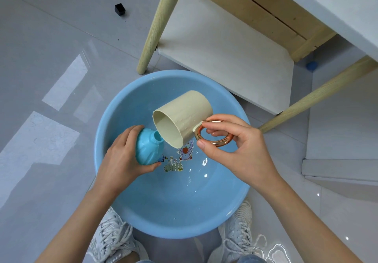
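Head view: over the blue basin [173, 205], the left hand [124, 156] is wrapped round a small blue bottle [148, 151], whose open neck points right and up. The right hand [235, 152] pinches the copper ring handle [214, 139] of a cream mug [184, 113]. The mug is tipped with its long axis running upper right to lower left, mouth toward the bottle. Its lower lip sits just right of the neck; whether they touch I cannot tell.
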A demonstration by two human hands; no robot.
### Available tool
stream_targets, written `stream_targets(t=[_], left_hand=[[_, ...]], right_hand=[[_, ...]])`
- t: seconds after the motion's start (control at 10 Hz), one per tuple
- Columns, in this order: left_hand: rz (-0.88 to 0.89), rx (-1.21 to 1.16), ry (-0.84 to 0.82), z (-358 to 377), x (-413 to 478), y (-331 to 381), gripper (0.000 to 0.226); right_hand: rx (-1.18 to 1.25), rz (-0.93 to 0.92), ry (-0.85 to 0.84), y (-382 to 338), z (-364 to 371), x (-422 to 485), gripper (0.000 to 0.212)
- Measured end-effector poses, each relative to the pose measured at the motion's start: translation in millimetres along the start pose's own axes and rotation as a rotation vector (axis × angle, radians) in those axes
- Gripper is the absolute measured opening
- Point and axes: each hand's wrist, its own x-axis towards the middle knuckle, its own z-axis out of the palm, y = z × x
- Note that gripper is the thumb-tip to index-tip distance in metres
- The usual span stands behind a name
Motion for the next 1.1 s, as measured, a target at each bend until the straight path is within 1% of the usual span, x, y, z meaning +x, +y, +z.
stream_targets(t=[0.6,1.1], left_hand=[[0.003,-0.006,-0.011,1.5,-0.4,-1.5,0.093],[0.008,-0.001,-0.02,1.6,0.1,-2.1,0.093]], right_hand=[[-0.123,-0.122,0.012,-1.7,0.6,-1.6,0.038],[-0.172,-0.149,0.006,-5.5,0.5,-3.0,0.039]])
